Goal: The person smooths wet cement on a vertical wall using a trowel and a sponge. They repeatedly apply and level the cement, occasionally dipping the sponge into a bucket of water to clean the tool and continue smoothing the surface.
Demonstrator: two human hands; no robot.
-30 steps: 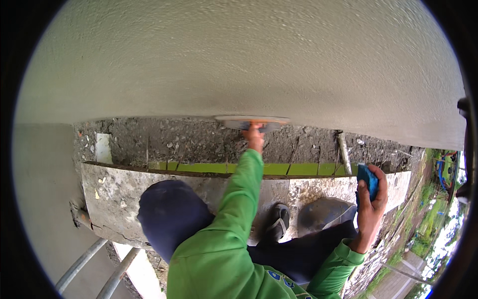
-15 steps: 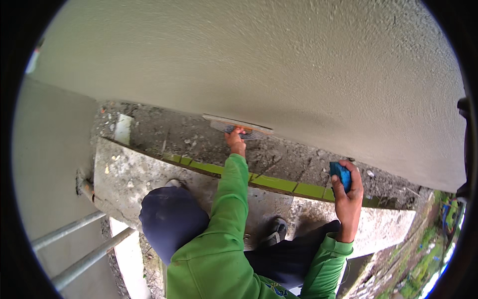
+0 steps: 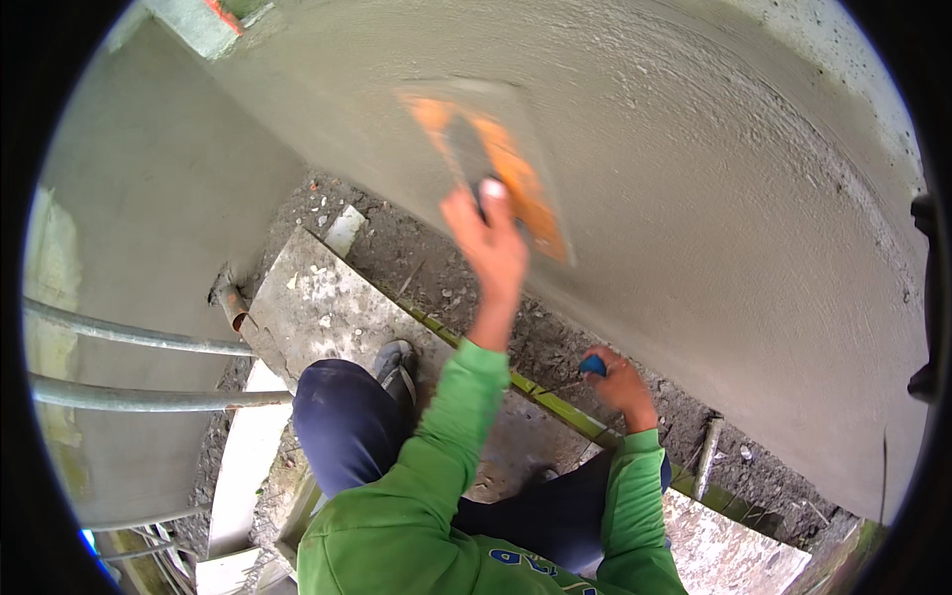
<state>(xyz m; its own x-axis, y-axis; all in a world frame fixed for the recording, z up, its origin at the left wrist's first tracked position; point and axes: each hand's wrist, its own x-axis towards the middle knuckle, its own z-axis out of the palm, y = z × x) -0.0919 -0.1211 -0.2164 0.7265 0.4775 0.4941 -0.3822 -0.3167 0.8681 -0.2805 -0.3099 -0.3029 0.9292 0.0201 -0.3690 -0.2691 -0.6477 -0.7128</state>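
My left hand [image 3: 488,240] is closed round the dark handle of a rectangular plastering float [image 3: 540,213], orange and grey and smeared by motion. The float lies along the smooth grey plastered wall [image 3: 684,198]; whether its whole face touches, I cannot tell. Lower and to the right, my right hand [image 3: 625,390] grips a small blue block [image 3: 593,365], mostly covered by the fingers. It hangs over the strip of soil [image 3: 441,273] at the wall's foot, apart from the plaster. Green sleeves cover both my forearms.
Below me runs a stained concrete slab [image 3: 317,288] with a green-edged board [image 3: 567,412] along it; my sandalled foot [image 3: 395,365] rests there. Metal pipes [image 3: 149,399] cross at left, near a broken orange pipe [image 3: 231,305]. A second plastered wall [image 3: 149,198] meets the first in a corner.
My left hand has lifted the float from the wall's foot to higher up its face. The right hand with the blue block has gone down and left. The view has turned.
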